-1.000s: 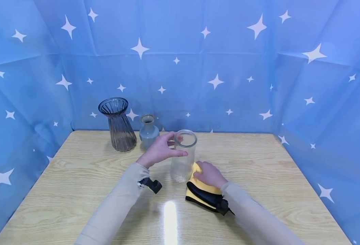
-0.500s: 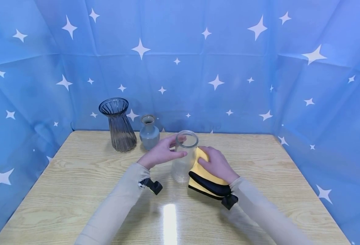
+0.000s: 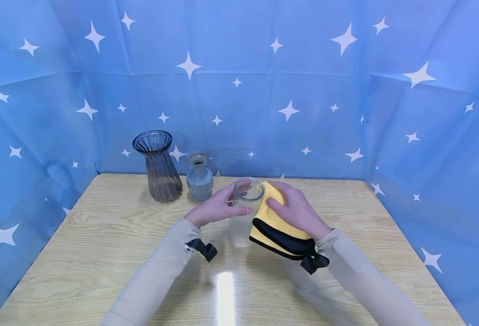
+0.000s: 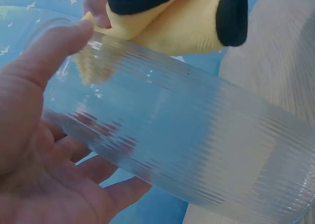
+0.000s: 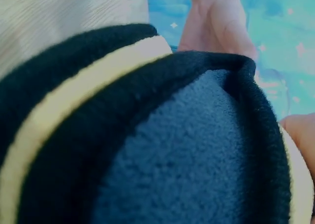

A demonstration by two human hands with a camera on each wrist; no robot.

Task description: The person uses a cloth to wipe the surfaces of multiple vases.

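A clear ribbed glass cylinder vase [image 3: 243, 217] stands upright on the wooden table [image 3: 101, 253]. My left hand [image 3: 216, 206] grips it near the rim, thumb in front and fingers behind; in the left wrist view the vase [image 4: 187, 135] lies across my palm [image 4: 34, 155]. My right hand [image 3: 294, 209] holds a folded yellow cloth with black edging [image 3: 273, 231] against the vase's right side, up by the rim. That cloth [image 5: 147, 135] fills the right wrist view, and it shows yellow [image 4: 182, 27] beyond the glass in the left wrist view.
A tall dark ribbed glass vase [image 3: 158, 166] and a small grey-blue ceramic vase [image 3: 199, 177] stand at the back left of the table. Blue star-patterned fabric [image 3: 288, 90] walls in the table on three sides.
My right hand has lifted the cloth from the table beside the vase's base up along its right side to the rim. The left hand stays on the vase.
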